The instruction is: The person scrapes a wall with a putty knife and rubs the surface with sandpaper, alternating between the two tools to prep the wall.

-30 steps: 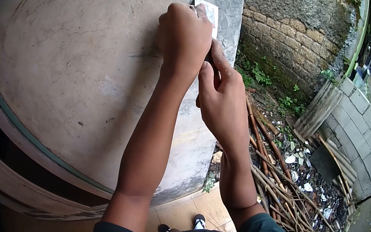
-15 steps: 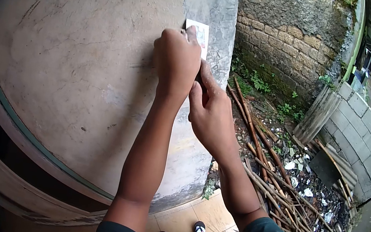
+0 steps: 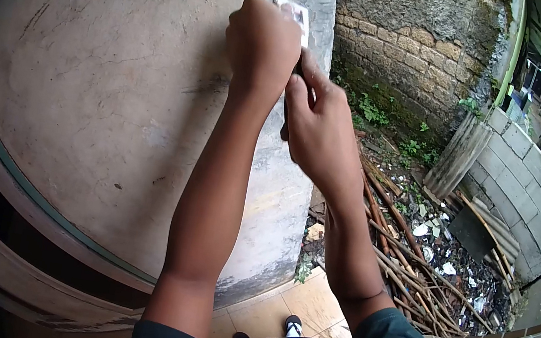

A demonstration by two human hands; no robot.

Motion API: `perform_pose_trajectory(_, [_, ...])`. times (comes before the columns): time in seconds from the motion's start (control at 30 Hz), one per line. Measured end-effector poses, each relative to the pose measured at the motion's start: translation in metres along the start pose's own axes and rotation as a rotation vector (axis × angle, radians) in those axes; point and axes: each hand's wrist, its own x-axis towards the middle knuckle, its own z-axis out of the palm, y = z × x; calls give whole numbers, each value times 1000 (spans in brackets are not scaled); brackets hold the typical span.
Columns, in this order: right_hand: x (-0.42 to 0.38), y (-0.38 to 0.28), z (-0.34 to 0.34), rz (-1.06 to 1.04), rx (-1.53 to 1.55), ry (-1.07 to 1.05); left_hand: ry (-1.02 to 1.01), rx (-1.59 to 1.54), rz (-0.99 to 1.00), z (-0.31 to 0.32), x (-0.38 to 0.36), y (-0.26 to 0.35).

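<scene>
My left hand [image 3: 262, 44] is closed in a fist at the wall's plastered face [image 3: 109, 73], its back toward me and most fingers hidden. Just beyond it, a white rectangular card-like piece [image 3: 302, 16] with a printed picture shows against the grey strip near the wall's corner; one fingertip seems to overlap it. Beside and slightly below, my right hand [image 3: 321, 117] is closed, thumb and forefinger pointing up the wall. A dark narrow object [image 3: 284, 129] shows at its thumb side, between the two hands; its kind is hidden.
The wall's edge [image 3: 314, 140] runs down on the right. Beyond it lie bamboo poles [image 3: 402, 278], litter [image 3: 449, 268] and a grey block wall [image 3: 523, 181]. Floor tiles [image 3: 313, 300] are below, near my feet. A green-edged ledge [image 3: 27, 187] curves at lower left.
Both hands and the white piece appear higher in view. The view itself has shifted a little. The left fist now covers more of the white piece's lower left part.
</scene>
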Motion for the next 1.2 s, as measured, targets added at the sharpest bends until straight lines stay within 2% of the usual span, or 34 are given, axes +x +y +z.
perform_pose_trajectory(0.03, [-8,-3,-1,-14,-77,30,3,-28,-70,1,-7,-3])
perform_pose_trajectory(0.07, [-4,14,6,-13,-58,31,8,-28,-57,1,-4,0])
perform_pose_trajectory(0.13, [9,3,2,-25,-29,20,30,38,-10,3,3,6])
perform_pose_trajectory(0.2, [27,-7,-6,53,31,29,30,46,53,7,20,18])
perform_pose_trajectory(0.23, [31,-5,-9,-11,27,54,46,61,62,9,24,21])
perform_pose_trajectory(0.33, [12,-1,-12,23,-18,12,9,15,9,6,8,14])
perform_pose_trajectory(0.37, [5,-6,-15,140,-2,-58,11,55,11,9,4,6])
perform_pose_trajectory(0.43, [14,2,-7,14,-25,21,31,53,34,11,10,13])
perform_pose_trajectory(0.53, [44,4,-12,-42,-21,115,40,77,97,20,32,29])
perform_pose_trajectory(0.6, [47,-8,-31,88,98,26,90,67,131,26,37,39])
perform_pose_trajectory(0.63, [42,-8,-35,86,120,33,83,65,125,29,30,39])
perform_pose_trajectory(0.7, [26,11,-39,71,261,88,-89,-17,61,36,8,36])
perform_pose_trajectory(0.73, [10,37,-40,62,381,139,-235,-57,49,45,-12,29])
perform_pose_trajectory(0.77, [-14,60,-43,203,553,202,-306,-61,96,66,-38,9])
perform_pose_trajectory(0.8, [-40,82,-47,340,722,263,-435,-68,36,58,-78,7])
perform_pose_trajectory(0.83, [-62,106,-49,575,933,351,-469,-126,27,73,-117,-16])
perform_pose_trajectory(0.87, [-88,147,-58,744,1031,286,-615,-142,-45,64,-154,-28])
perform_pose_trajectory(0.9, [-113,175,-60,831,1017,307,-615,-220,-36,74,-196,-59])
perform_pose_trajectory(0.93, [-136,191,-58,916,1004,331,-742,-205,-166,62,-229,-77])
perform_pose_trajectory(1.0, [-179,199,-47,821,858,322,-880,-124,-319,55,-307,-145])
perform_pose_trajectory(1.03, [-195,194,-38,804,896,323,-966,-130,-465,48,-347,-182])
perform_pose_trajectory(1.07, [-206,188,-31,783,934,322,-1016,-19,-519,34,-383,-211])
perform_pose_trajectory(1.1, [-217,186,-29,795,833,230,-1012,92,-538,30,-442,-264])
perform_pose_trajectory(1.13, [-226,184,-28,807,734,140,-1155,134,-753,-4,-451,-265])
perform_pose_trajectory(1.17, [-231,180,-26,751,713,49,-1231,171,-821,-30,-478,-290])
perform_pose_trajectory(1.2, [-234,175,-22,692,741,25,-1239,286,-832,-38,-557,-364])
